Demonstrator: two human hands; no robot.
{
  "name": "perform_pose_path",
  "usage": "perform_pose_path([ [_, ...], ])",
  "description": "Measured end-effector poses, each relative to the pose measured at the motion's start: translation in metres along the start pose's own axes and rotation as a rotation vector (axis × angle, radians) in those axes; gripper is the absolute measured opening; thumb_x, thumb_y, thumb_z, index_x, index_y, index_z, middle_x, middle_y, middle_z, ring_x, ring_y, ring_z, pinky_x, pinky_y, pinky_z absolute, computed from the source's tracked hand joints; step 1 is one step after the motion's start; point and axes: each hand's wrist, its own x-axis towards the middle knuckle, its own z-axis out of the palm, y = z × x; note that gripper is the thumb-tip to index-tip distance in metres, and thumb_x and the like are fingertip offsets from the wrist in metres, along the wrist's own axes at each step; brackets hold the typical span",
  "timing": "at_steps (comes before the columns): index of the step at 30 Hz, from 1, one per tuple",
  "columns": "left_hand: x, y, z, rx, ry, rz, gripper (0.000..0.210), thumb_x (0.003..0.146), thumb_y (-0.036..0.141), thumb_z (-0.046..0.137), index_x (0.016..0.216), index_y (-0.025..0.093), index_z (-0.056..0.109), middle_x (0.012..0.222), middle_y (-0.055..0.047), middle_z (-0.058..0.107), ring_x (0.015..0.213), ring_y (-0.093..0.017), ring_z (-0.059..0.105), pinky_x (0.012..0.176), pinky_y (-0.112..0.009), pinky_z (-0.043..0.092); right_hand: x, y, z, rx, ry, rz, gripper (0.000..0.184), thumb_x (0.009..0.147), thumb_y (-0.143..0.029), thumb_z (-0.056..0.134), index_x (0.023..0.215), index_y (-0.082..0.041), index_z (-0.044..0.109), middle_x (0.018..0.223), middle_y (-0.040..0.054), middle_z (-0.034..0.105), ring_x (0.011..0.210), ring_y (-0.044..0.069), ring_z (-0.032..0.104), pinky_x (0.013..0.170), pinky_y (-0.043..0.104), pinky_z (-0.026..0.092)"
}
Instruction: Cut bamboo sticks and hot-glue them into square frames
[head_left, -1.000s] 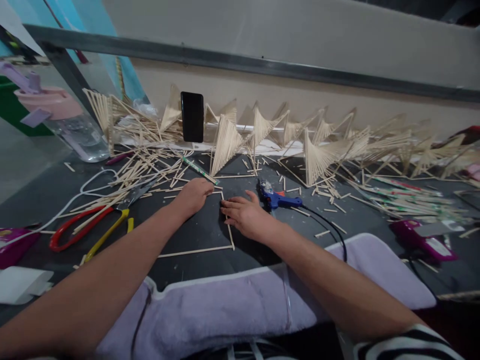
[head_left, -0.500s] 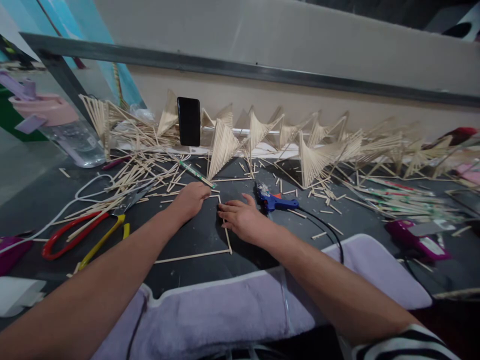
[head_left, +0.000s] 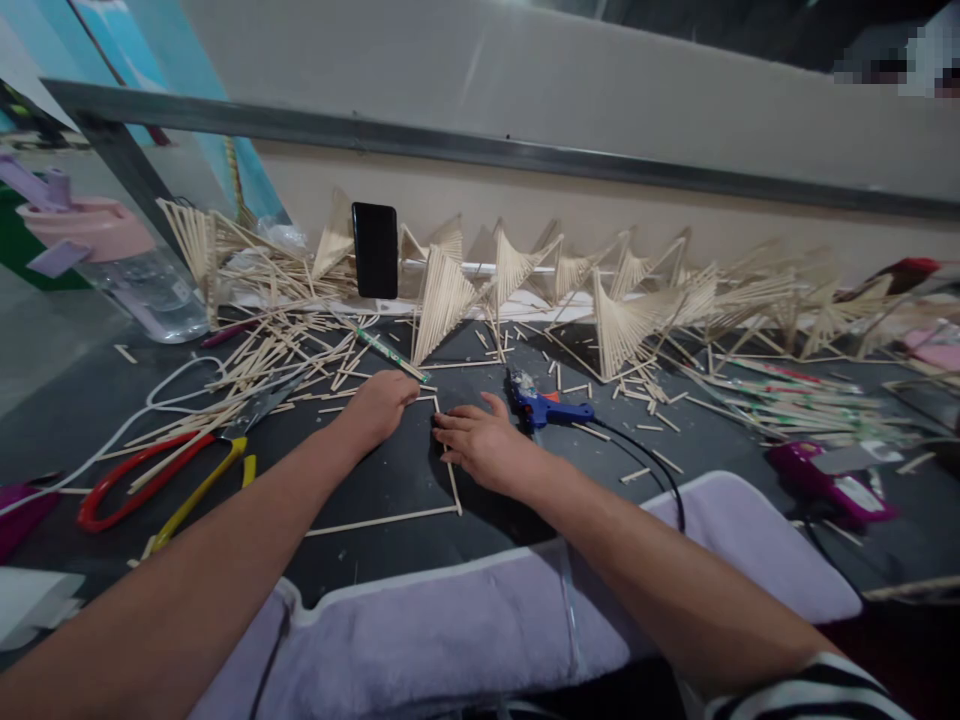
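Thin wooden sticks (head_left: 454, 490) form an angular outline on the dark table, partly covered by my arms. My left hand (head_left: 381, 408) is closed with its fingertips pinched on a wooden stick (head_left: 429, 401) at the outline's far side; the contact is partly hidden. Lying low over the right-hand stick is my right hand (head_left: 484, 440), its fingers stretched out and pressing near the far corner. Just beyond my left fingers rests a green-wrapped packet (head_left: 390, 353). A blue glue gun (head_left: 551, 405) lies to the right of my right hand.
Fan-shaped stick structures (head_left: 514, 262) line the back, with a black phone (head_left: 376, 250) upright among them. Scissors (head_left: 150, 485), loose sticks (head_left: 262, 355) and a bottle (head_left: 142, 275) are at left. A magenta glue gun (head_left: 832, 480) lies right; a lilac cloth (head_left: 450, 620) covers the front edge.
The view has shifted slightly. Both hands stay nearly in place at the stick outline, and nothing has visibly been picked up or let go.
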Motion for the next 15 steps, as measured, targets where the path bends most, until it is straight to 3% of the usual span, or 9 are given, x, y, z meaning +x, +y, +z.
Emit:
perform_pose_path([
  [15,0.0017,-0.0031,0.0007,0.008,-0.016,0.015,0.019,0.079,0.013,0.042,0.076,0.015,0.061,0.075,-0.007,0.060,0.077,-0.020,0.053,0.072,-0.031,0.040,0.0003,-0.0005,-0.0001,-0.004,0.006,0.002,0.025,0.086,-0.034,0.048,0.106,-0.024,0.061,0.120,0.0062,0.058,0.110,0.021,0.048,0.099,0.049,0.010],
])
